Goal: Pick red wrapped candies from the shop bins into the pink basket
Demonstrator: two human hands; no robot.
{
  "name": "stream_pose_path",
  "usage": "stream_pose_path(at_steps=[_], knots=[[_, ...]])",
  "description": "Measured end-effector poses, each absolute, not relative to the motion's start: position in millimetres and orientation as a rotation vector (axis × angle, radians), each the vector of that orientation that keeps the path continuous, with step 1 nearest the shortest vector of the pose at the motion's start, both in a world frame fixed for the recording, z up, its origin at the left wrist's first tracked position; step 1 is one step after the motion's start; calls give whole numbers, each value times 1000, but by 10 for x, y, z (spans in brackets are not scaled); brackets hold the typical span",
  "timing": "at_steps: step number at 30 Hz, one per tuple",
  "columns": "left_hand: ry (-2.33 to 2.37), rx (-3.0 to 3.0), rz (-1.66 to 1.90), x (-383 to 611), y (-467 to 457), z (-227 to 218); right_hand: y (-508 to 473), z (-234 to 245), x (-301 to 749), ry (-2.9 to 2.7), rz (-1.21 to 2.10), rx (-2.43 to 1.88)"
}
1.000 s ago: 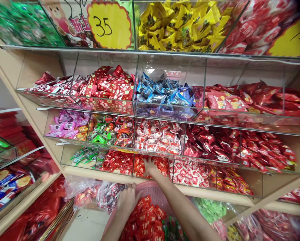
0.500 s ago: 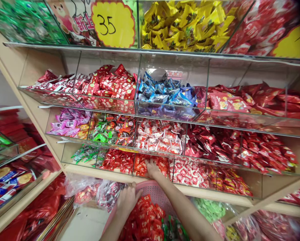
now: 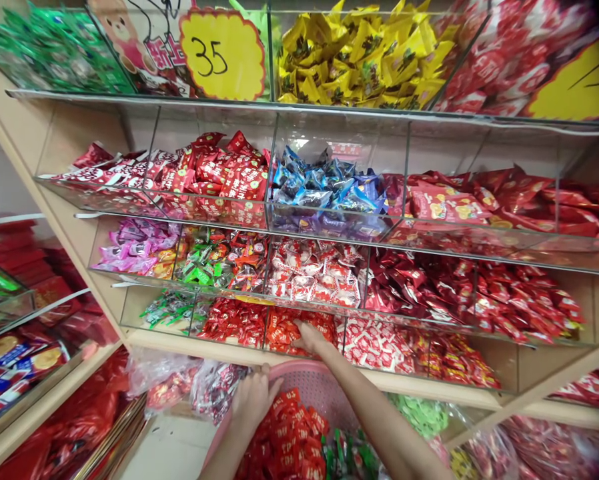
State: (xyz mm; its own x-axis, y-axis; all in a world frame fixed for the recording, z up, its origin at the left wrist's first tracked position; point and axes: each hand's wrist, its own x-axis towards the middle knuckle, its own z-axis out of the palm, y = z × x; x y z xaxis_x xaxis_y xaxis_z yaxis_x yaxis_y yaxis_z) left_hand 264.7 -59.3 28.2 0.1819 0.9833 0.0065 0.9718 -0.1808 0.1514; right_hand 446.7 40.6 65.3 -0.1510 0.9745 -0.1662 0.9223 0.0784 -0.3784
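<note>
My left hand (image 3: 252, 399) grips the rim of a pink perforated plastic basket (image 3: 313, 381), fingers over its edge and thumb to the right. Inside the basket lie red-wrapped candies (image 3: 292, 433), with green-wrapped candies (image 3: 352, 453) on the right. My right hand (image 3: 310, 337) reaches past the basket into a lowest-row bin of orange-red wrapped candies (image 3: 279, 330). Its fingers point left over the candies and look slightly apart, touching the heap. No candy shows plainly in it, and the fingertips are partly lost among the wrappers.
Clear dividers split the shelf into bins: red candies (image 3: 237, 323) to the left, red-and-white candies (image 3: 377, 343) to the right. A wooden ledge (image 3: 194, 345) runs below. Bagged candies (image 3: 172, 387) sit under it. A yellow price sign (image 3: 223, 53) reads 35.
My right hand has turned and drawn slightly toward the right and down within the candy bin, its fingers now pointing left. My left hand stays on the basket rim.
</note>
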Motion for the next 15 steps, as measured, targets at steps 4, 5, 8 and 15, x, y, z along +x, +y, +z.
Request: stream_pose_path(at_steps=[4, 5, 8, 15], knots=[[1933, 2336, 175, 2645, -587, 273, 492, 653, 4545, -2117, 719, -1873], [1934, 2338, 176, 2644, -587, 272, 513, 655, 4564, -2097, 735, -1856], [1936, 2338, 170, 2645, -590, 280, 565, 668, 4618, -2032, 761, -1816], [1944, 2301, 118, 2658, -588, 319, 561, 669, 4656, -1655, 869, -1614]])
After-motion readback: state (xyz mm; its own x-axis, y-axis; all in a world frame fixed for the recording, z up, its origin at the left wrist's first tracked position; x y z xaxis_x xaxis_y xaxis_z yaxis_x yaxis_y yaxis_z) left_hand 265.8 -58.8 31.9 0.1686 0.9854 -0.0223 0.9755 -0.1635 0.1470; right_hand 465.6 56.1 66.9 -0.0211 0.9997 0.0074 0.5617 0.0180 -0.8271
